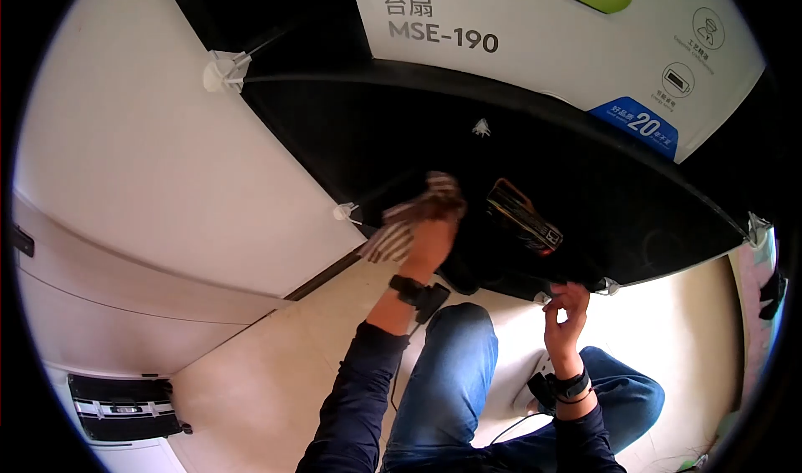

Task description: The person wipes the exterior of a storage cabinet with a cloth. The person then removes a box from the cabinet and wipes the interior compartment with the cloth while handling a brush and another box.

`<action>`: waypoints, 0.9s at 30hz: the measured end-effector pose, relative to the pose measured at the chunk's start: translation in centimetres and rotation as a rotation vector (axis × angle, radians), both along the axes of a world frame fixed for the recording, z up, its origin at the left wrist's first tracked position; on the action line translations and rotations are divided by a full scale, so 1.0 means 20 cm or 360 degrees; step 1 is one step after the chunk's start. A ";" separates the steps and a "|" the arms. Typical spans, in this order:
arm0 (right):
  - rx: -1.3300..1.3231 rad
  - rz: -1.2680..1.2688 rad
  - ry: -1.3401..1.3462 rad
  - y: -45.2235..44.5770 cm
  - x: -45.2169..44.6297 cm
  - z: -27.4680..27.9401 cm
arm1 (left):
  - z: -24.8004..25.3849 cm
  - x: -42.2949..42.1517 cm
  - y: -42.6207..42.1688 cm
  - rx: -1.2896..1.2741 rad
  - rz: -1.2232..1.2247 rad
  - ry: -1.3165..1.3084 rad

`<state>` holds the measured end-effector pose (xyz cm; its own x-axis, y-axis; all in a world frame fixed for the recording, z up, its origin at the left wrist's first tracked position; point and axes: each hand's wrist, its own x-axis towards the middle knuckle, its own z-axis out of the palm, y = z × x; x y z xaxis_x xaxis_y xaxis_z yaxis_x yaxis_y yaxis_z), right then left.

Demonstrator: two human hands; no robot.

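Observation:
My left hand (431, 243) is closed on a brown-and-cream striped cloth (399, 232), which is blurred and bunched over the fingers. It is over the black panel (359, 135), left of a small dark box (525, 216) with gold markings. My right hand (568, 318) is at the panel's near edge, beside a pale corner clip (607, 287). Its fingers are loosely bent, with a gap between thumb and forefinger, and I see nothing held there.
A large white carton (535, 39) printed MSE-190 stands behind the panel. White connectors (224, 72) mark the frame's corners. A small crumpled silvery bit (481, 127) lies on the panel. At lower left is a black suitcase (125, 408). My bent knees (455, 348) are close below.

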<state>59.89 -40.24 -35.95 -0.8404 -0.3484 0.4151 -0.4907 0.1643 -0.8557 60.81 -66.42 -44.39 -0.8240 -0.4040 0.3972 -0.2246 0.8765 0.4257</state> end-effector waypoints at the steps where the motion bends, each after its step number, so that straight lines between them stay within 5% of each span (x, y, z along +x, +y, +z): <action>1: 0.0179 0.0113 0.0164 0.02 -0.01 -0.02 | 0.00 -0.02 0.03 -0.0067 -0.0177 -0.0011; 4: 0.0156 0.0116 0.0110 0.02 0.00 -0.01 | 0.04 -0.02 0.08 -0.0556 -0.0291 0.0139; 7: 0.0111 0.0104 0.0084 0.02 0.00 0.00 | 0.05 0.02 0.03 -0.0635 -0.0293 -0.0173; 18: 0.0140 0.0128 0.0051 -0.01 0.01 -0.03 | 0.19 0.45 -0.34 -0.0789 0.0230 -0.0048; 22: 0.0172 0.0140 0.0061 -0.02 0.00 -0.03 | 0.22 0.73 -0.41 -0.0150 0.0236 -0.0118; 24: 0.0195 0.0129 0.0094 -0.03 -0.01 -0.02 | 0.11 0.92 -0.55 0.0700 0.0386 -0.0175; 27: 0.0233 0.0136 0.0071 -0.05 0.00 -0.01 | 0.52 1.00 -0.47 0.1319 0.0566 0.0508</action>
